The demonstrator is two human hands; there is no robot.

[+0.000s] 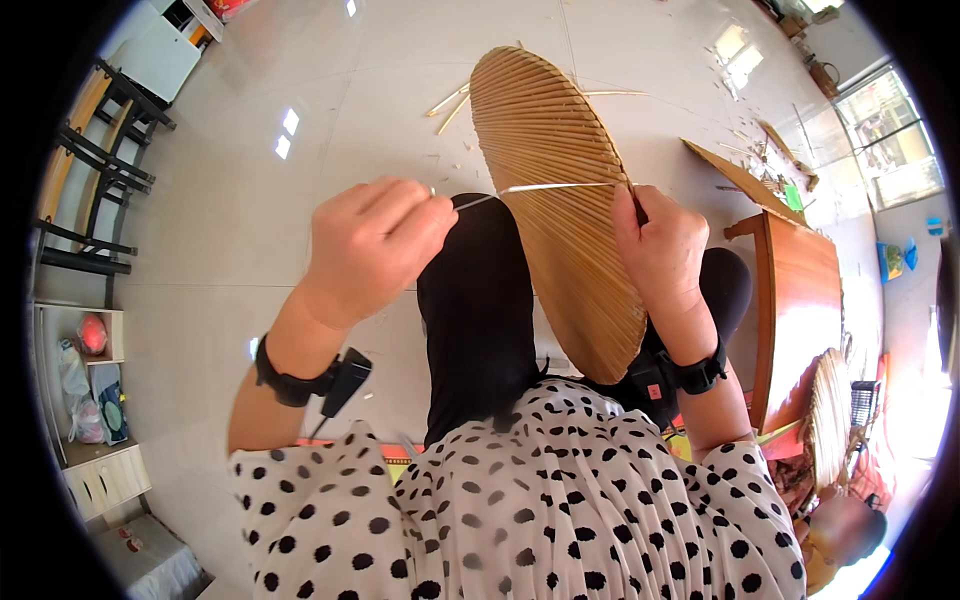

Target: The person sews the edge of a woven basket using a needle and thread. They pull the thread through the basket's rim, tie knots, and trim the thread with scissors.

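A large tan pleated palm-leaf fan point(555, 200) stands tilted over my lap, its ribs running along its length. My right hand point(665, 245) is closed on the fan's right edge, thumb and fingers pinching it. From that edge a thin white thread point(555, 186) stretches taut across the fan's face to my left hand point(380, 245). That hand is a closed fist in the air left of the fan, gripping the thread's other end. A thin greyish length shows near its fingers; whether it is thread or a needle I cannot make out.
A wooden table point(800, 310) stands to my right, with a flat tan piece point(745, 183) by its far end. Cut stalks point(452, 108) lie on the tiled floor. Stacked black-legged benches point(100, 170) and a shelf point(80, 400) line the left side. A person point(840, 535) is at lower right, beside another pleated fan point(828, 415).
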